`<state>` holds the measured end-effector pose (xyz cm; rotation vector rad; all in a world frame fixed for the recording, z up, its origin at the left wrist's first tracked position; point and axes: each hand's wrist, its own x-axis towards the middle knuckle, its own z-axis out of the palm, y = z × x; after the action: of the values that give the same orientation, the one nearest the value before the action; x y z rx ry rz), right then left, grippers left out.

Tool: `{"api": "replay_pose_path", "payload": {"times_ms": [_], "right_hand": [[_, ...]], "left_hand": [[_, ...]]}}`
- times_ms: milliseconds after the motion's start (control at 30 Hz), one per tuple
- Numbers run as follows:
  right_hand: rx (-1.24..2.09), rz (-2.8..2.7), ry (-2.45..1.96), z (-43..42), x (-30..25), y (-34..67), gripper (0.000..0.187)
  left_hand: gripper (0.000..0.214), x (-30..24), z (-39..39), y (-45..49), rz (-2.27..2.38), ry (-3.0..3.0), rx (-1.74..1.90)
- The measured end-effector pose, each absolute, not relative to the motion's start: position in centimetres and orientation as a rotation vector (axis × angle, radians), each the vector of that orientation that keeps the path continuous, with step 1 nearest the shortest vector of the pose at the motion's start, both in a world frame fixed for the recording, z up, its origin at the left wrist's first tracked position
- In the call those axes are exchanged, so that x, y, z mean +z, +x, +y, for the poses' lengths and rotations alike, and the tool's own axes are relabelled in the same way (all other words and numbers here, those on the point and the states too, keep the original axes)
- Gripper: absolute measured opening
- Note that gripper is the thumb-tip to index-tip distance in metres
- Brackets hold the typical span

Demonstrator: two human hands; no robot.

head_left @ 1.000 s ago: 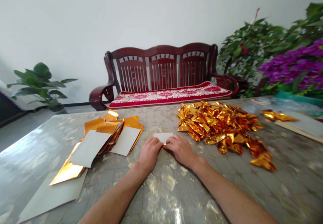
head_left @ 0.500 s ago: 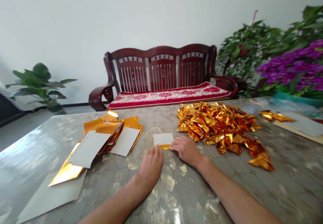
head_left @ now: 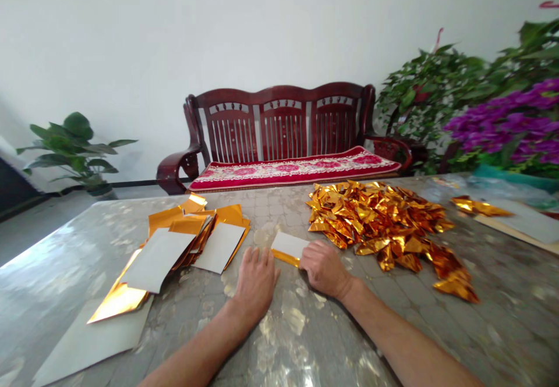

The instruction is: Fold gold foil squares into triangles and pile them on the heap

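A small sheet of gold foil paper [head_left: 290, 244] lies white side up before me, slanted, with a gold strip folded over along its near edge. My right hand [head_left: 324, 267] has its fingers curled and closed on the right end of this sheet. Just left of the sheet, my left hand [head_left: 255, 276] rests palm down on the table with its fingers stretched out, apart from the paper or barely at its corner. The fingertips of my right hand are partly hidden behind its knuckles.
Stacked foil sheets [head_left: 218, 248] lie to the left, beside a larger grey sheet [head_left: 94, 340] on the table [head_left: 209, 323]. A heap of folded gold foil pieces [head_left: 375, 215] is at the right. Beyond stand a wooden bench [head_left: 282, 119] and purple flowers [head_left: 502, 122].
The foil paper has turned, its right end now nearer me. My left hand has come off its near edge and moved left, its fingers spreading. My right hand has curled tighter.
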<state>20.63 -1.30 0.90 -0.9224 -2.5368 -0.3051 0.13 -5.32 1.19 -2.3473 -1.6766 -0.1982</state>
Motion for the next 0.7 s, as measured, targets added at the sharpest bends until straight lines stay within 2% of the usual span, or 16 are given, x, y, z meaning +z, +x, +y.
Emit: {"api": "replay_pose_path", "payload": {"times_ms": [133,300,467,633,700], "right_hand": [[-0.329,-2.564,-0.824,-2.2,0.8,19.2,0.022],[-0.308,-2.569,-0.705,-2.9,0.4,18.2,0.02],[-0.056,-2.529,-0.643,-2.4,0.2,18.8,0.018],[0.06,-2.182,-1.037,-0.6,0.4,19.9,0.041],[0.085,-2.218,-1.06,-0.1,0.4,20.2,0.049]], "left_hand": [[0.039,1.4,-4.2,0.1,-1.768,-2.338,-0.282],[0.056,1.3,-3.6,0.7,-1.906,-2.328,-0.249],[0.058,1.3,-3.2,0.3,-1.911,-2.432,-0.199],[0.057,0.9,-2.4,-0.9,-1.705,-2.713,-0.218],[0.056,0.7,-2.1,-1.1,-1.665,-2.78,-0.264]]}}
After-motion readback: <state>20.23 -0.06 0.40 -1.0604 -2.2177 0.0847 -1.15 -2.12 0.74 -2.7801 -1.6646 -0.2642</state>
